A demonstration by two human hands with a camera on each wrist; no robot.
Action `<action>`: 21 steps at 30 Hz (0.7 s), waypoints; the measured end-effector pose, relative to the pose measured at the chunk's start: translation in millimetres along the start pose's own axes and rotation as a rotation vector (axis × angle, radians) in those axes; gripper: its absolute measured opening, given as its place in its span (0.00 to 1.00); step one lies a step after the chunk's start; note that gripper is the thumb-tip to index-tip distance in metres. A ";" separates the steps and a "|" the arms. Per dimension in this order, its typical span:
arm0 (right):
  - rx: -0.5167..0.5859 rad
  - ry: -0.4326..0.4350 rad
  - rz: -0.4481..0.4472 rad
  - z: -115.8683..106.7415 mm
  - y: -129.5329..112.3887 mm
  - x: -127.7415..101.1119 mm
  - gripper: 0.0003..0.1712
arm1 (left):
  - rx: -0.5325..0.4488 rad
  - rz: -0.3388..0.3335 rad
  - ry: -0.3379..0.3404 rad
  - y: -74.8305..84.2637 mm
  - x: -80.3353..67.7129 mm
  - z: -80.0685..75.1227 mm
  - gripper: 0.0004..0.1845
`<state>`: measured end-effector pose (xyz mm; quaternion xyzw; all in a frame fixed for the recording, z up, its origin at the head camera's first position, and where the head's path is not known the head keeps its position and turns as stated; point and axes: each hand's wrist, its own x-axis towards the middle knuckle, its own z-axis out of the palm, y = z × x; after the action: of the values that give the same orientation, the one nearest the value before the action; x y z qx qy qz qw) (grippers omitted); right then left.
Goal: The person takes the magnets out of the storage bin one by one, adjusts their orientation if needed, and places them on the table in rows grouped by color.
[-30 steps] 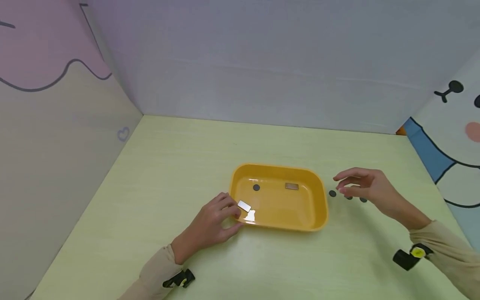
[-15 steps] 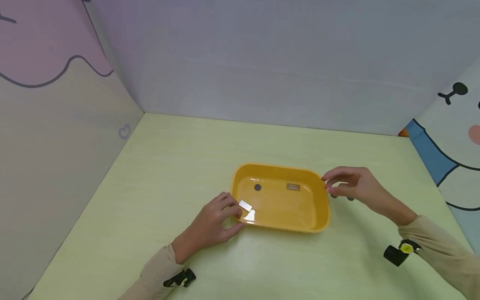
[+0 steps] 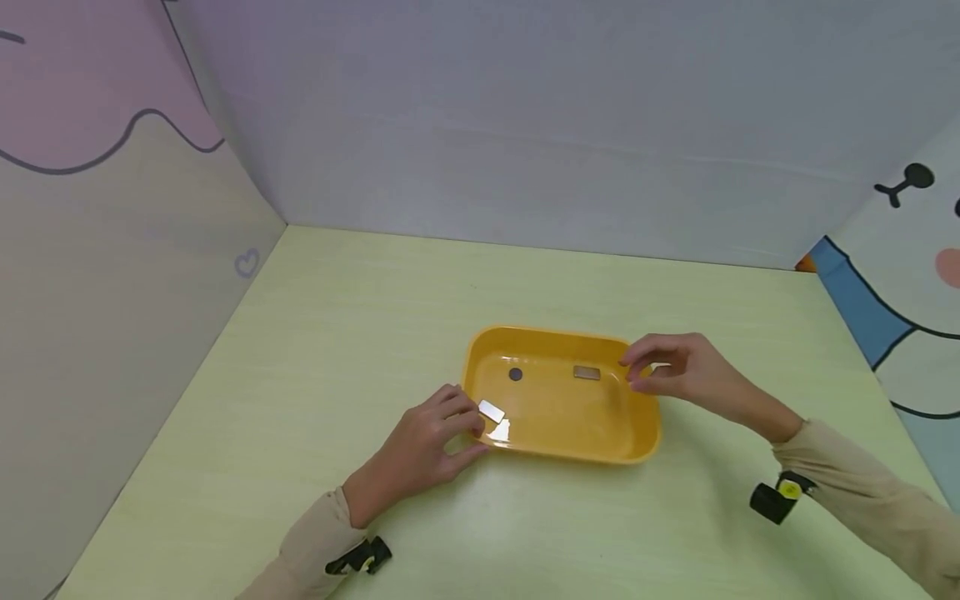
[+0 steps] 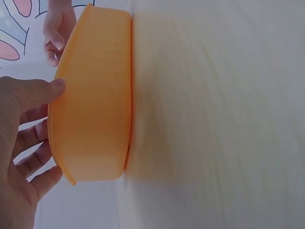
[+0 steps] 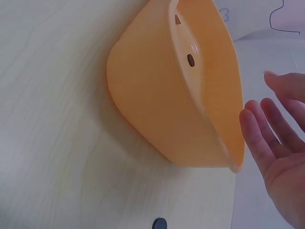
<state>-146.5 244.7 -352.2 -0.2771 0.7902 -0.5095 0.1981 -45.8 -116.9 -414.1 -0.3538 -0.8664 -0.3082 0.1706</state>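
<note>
A yellow plastic tray (image 3: pixel 562 433) stands on the pale table. My left hand (image 3: pixel 423 442) grips its front-left rim; in the left wrist view the thumb lies against the outer wall and the fingers are at the rim. My right hand (image 3: pixel 686 375) hangs over the tray's right rim, fingers bent and thumb apart, with nothing visible between them. In the tray lie a small dark disc (image 3: pixel 515 374), a shiny silver rectangular piece (image 3: pixel 491 412) near my left fingers, and a brownish rectangular piece (image 3: pixel 587 372) at the back right.
Another dark disc (image 5: pixel 159 223) lies on the table outside the tray, seen in the right wrist view. The pale table (image 3: pixel 360 317) is bounded by a plain back wall (image 3: pixel 525 150) and printed side panels (image 3: pixel 915 275).
My right hand has moved left from above the dark discs on the table to over the tray's right rim. The discs are now hidden in the head view. My left hand stays put.
</note>
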 end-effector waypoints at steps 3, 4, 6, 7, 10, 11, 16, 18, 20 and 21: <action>-0.011 -0.013 -0.020 2.9 0.0 6.2 0.14 | -0.001 0.009 0.001 -0.5 0.4 -0.5 0.10; -0.014 -0.020 -0.028 3.9 -0.1 8.3 0.14 | -0.001 0.011 0.001 -0.7 0.5 -0.6 0.10; -0.029 -0.031 -0.037 6.2 -0.4 12.3 0.14 | -0.002 0.013 0.000 -0.9 0.8 -0.9 0.10; -0.035 -0.036 -0.038 7.2 -0.5 14.1 0.14 | -0.003 0.013 -0.001 -0.9 1.0 -0.8 0.10; -0.056 -0.046 -0.039 10.1 -0.3 19.5 0.14 | -0.009 0.015 -0.005 -1.0 2.1 -0.7 0.10; -0.057 -0.049 -0.038 11.1 -0.2 21.4 0.14 | -0.011 0.016 -0.006 -1.0 2.5 -0.7 0.10; -0.055 -0.077 -0.012 16.3 -0.7 28.6 0.15 | -0.014 0.017 -0.006 0.0 3.4 -0.2 0.10; -0.050 -0.090 -0.002 19.0 -1.6 30.7 0.16 | -0.013 0.008 -0.010 1.0 2.9 -0.4 0.09; -0.045 -0.097 0.000 21.5 -1.6 33.3 0.16 | -0.009 0.002 -0.012 1.5 2.3 -0.9 0.10; -0.046 -0.101 -0.001 22.8 -2.0 34.6 0.16 | -0.007 0.003 -0.012 1.8 2.0 -1.2 0.10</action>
<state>-159.1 206.1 -360.6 -0.3072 0.7905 -0.4766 0.2313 -45.8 -115.6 -411.4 -0.3573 -0.8659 -0.3088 0.1648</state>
